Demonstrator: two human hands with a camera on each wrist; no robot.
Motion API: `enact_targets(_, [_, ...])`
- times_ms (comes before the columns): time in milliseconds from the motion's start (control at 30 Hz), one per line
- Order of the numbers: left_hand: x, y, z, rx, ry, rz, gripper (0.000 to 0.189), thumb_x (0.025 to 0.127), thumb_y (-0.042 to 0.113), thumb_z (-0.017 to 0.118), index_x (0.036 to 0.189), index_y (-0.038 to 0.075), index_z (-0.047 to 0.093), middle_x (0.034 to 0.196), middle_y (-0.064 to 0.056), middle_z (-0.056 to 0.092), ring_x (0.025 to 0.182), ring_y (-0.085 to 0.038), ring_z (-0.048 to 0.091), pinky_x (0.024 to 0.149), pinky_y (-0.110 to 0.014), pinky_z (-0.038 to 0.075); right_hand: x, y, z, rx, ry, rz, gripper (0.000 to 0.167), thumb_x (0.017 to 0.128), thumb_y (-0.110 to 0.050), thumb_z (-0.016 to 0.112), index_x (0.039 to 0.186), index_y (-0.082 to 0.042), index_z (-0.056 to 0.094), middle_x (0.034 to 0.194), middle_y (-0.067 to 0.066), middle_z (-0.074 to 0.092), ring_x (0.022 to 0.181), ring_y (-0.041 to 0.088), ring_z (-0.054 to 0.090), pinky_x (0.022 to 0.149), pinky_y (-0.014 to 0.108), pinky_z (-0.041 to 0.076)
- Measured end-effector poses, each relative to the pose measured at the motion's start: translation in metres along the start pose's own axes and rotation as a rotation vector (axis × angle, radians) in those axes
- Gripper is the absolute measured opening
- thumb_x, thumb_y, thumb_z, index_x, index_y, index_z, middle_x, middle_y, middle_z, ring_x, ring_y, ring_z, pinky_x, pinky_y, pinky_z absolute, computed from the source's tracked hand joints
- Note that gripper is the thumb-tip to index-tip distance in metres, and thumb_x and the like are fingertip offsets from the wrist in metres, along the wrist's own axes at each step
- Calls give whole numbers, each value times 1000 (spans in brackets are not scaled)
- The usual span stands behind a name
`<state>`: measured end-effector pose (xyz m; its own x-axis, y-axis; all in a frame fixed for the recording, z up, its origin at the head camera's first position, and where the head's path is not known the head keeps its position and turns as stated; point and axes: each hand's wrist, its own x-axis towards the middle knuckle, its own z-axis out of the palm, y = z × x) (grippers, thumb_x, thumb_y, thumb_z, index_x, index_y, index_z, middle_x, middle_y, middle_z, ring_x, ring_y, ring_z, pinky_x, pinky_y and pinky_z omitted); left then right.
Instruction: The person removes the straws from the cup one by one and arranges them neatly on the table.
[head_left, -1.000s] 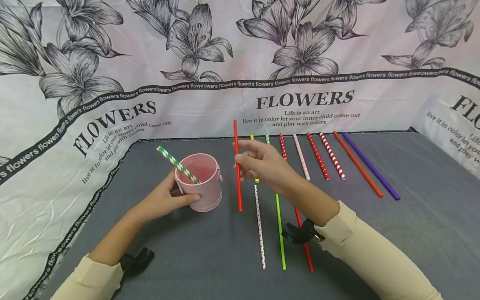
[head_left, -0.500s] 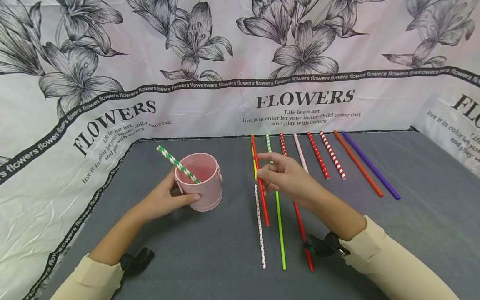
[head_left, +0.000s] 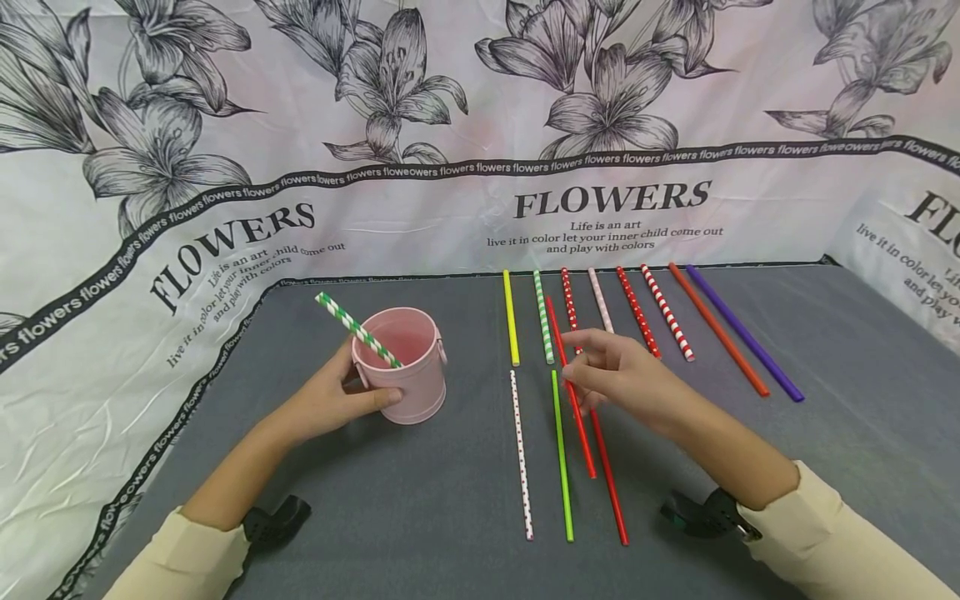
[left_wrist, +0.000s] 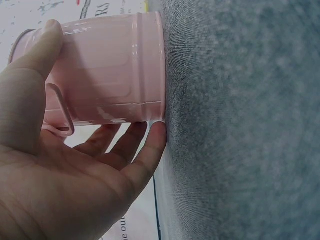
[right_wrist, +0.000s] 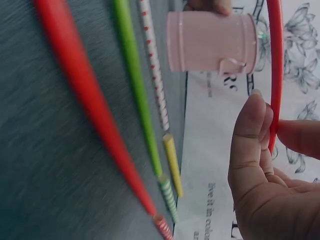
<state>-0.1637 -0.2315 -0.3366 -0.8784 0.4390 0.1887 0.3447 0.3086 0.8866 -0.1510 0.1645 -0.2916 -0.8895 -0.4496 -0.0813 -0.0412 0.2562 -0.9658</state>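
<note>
My left hand [head_left: 341,393] holds a small pink bucket [head_left: 416,387] round its side, thumb toward the front. In the left wrist view, its fingertips [left_wrist: 159,135] lie by the bucket's base, close to the grey cloth. A green-and-white striped straw [head_left: 352,326] leans inside, its upper end sticking out to the left. To the right, my right hand [head_left: 618,373] pinches a plain red straw [head_left: 582,435] between thumb and fingers. That straw slants over the table, near another red straw [head_left: 612,492] lying there. The right wrist view shows the pinched straw [right_wrist: 276,60] beside the thumb.
Front row of lying straws: white dotted [head_left: 521,454], green [head_left: 562,454]. Back row: yellow [head_left: 512,317], green-striped [head_left: 543,317], red dotted [head_left: 637,312], red-striped [head_left: 667,312], orange [head_left: 718,329], purple [head_left: 744,333], among others. A flower-printed cloth [head_left: 420,221] rises behind.
My right hand has carried the red straw rightward and nearer, from beside the bucket, past the yellow straw, to the lying red one. The left hand and bucket stay in place.
</note>
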Motion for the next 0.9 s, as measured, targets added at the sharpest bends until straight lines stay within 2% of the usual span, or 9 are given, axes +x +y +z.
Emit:
enact_targets(367, [-1,0,0,-10,-8,-8,84,86,10,79,153,21,30,139,-7,50,121,-28,55,94,-38,53,-23,16,-16,-40,-23,28,59,99,-12,63,147,7,35,88,14,61,68,26,61,74,39,56])
enact_targets(667, [-1,1,0,-8,-10,0,83,87,10,79,153,21,29,139,-7,50,120,-28,54,93,-39,53,-33,25,-33,-164,-43,37,55,97,-10,65,143,7,39,86,16,62,68,25,60,66,38,56])
enact_targets(900, [0,1,1,-12,-11,1,83,87,9,79,152,20,30,139,-7,50,120,-28,54,93,-38,53,-40,32,-33,-269,-33,52,56,96,-6,65,144,7,38,83,13,62,65,26,60,63,38,57])
